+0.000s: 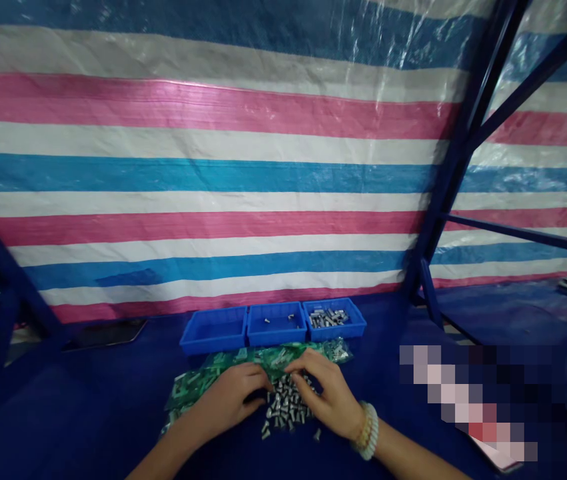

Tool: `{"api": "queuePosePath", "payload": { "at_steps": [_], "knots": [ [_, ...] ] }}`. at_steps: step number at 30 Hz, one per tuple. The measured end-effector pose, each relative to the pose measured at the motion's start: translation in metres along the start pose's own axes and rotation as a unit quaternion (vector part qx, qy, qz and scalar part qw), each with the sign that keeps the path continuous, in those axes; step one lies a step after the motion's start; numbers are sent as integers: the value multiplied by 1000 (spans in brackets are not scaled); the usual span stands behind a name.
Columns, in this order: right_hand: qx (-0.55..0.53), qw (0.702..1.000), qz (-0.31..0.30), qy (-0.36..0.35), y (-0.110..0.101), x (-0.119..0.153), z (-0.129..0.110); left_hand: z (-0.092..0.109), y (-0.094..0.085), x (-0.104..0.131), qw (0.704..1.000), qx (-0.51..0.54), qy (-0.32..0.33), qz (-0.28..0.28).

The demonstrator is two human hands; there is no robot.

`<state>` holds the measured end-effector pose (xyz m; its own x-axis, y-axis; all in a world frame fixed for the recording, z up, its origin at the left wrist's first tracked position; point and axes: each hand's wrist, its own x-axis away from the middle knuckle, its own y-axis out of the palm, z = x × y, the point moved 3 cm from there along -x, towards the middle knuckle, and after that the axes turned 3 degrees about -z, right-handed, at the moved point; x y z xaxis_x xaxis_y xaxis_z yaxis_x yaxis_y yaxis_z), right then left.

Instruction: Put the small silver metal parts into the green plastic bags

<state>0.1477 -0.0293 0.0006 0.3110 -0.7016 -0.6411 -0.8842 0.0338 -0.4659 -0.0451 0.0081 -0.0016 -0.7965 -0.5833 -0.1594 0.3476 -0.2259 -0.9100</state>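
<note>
A pile of small silver screws [287, 405] lies on the blue tabletop between my hands. My left hand [241, 395] rests at the pile's left edge, fingers bent, with the thumb apart from them. My right hand [327, 393] reaches over the pile's right side, its fingers curved and thumb apart; a pale beaded bracelet [372, 430] circles that wrist. No screw shows between the fingertips of either hand. Green-printed clear plastic bags [193, 385] lie behind and left of the pile, partly under my left forearm.
Three blue trays stand in a row behind the bags. The left tray [214, 329] shows no parts, the middle tray [276, 321] has a few screws, and the right tray [333, 317] holds many metal pieces. A dark phone-like slab [106, 333] lies left. Blue frame posts [446, 180] flank the striped sheet.
</note>
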Motion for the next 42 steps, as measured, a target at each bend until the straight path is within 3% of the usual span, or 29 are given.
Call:
{"api": "queuePosePath", "payload": {
  "at_steps": [7, 11, 15, 25, 31, 36, 42],
  "knots": [
    [-3, 1000, 2, -8, -3, -2, -2, -5, 5, -1, 999, 3, -43, 6],
    [0, 1000, 3, -12, -3, -2, -1, 2, -5, -4, 989, 85, -95, 80],
    [-16, 999, -9, -45, 0, 1, -4, 18, -10, -6, 958, 205, -132, 149],
    [-32, 995, 15, -89, -2, 0, -16, 32, -3, -4, 932, 295, -128, 165],
    [-61, 996, 56, -37, -6, -1, -15, 43, 12, -5, 880, 406, -119, 217],
    [-49, 997, 44, 25, -1, 0, -9, 46, 18, -5, 870, 387, -147, 269],
    [-81, 996, -30, 36, 7, 1, -9, 51, 7, -1, 922, 202, -60, 325]
  ]
}}
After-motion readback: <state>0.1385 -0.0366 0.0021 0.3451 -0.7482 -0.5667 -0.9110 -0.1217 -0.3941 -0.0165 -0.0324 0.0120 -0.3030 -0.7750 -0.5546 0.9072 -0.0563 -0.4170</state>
